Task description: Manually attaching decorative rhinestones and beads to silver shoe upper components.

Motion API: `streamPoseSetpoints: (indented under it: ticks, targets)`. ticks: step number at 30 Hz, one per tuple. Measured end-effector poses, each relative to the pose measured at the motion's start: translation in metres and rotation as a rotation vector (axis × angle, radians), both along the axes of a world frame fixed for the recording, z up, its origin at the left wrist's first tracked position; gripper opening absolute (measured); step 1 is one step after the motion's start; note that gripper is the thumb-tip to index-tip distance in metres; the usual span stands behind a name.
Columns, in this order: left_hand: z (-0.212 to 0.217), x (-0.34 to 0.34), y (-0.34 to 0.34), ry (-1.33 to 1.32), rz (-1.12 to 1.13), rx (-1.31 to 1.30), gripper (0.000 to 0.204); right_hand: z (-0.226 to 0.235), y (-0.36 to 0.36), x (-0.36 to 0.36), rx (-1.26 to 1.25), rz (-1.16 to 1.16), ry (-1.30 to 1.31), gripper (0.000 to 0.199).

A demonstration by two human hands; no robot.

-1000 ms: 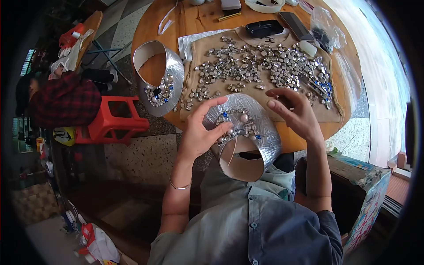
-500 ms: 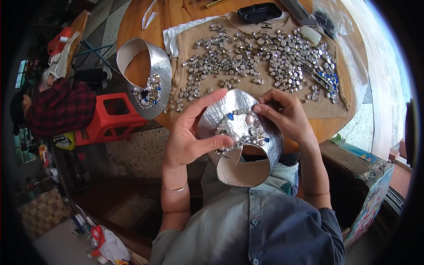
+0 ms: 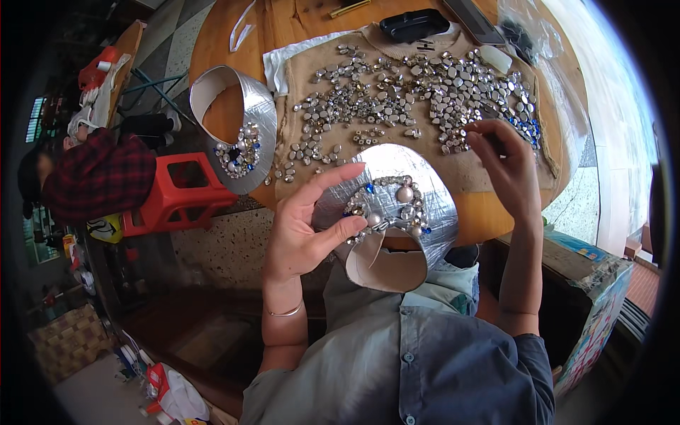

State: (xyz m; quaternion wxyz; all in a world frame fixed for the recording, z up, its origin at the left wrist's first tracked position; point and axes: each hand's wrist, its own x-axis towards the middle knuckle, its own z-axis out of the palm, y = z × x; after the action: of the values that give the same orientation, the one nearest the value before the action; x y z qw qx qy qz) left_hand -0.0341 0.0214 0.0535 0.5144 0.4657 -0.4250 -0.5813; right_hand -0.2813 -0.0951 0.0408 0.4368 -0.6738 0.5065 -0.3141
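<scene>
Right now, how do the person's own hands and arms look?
The left hand and right hand wear no gloves. A thin silvery bangle rings the left forearm; the right forearm shows none. The grey-green left sleeve and dark blue right sleeve leave both forearms bare.

silver collar [image 3: 388,203] in left grip [image 3: 301,239], scattered gems [image 3: 451,91]

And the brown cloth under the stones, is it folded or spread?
Spread: the cloth lies flat across the table, with loose stones scattered over it.
</scene>
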Motion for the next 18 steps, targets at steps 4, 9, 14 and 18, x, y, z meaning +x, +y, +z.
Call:
streamPoseSetpoints:
  ticks: [4, 9, 14, 18]
  targets:
    - [-0.004, 0.021, -0.001, -0.046, 0.015, 0.037, 0.052, 0.003, -0.013, 0.016, -0.113, -0.051, 0.13, 0.013]
    - [-0.009, 0.022, 0.003, -0.012, 0.045, 0.041, 0.052, -0.003, -0.032, 0.032, -0.301, -0.073, 0.251, 0.012]
    - [-0.019, 0.027, -0.003, 0.104, 0.072, 0.133, 0.05, -0.015, -0.07, 0.046, -0.515, -0.066, 0.361, 0.011]
    - [-0.026, 0.026, -0.008, 0.134, 0.084, 0.14, 0.049, -0.018, -0.104, 0.062, -0.542, -0.004, 0.424, 0.01]
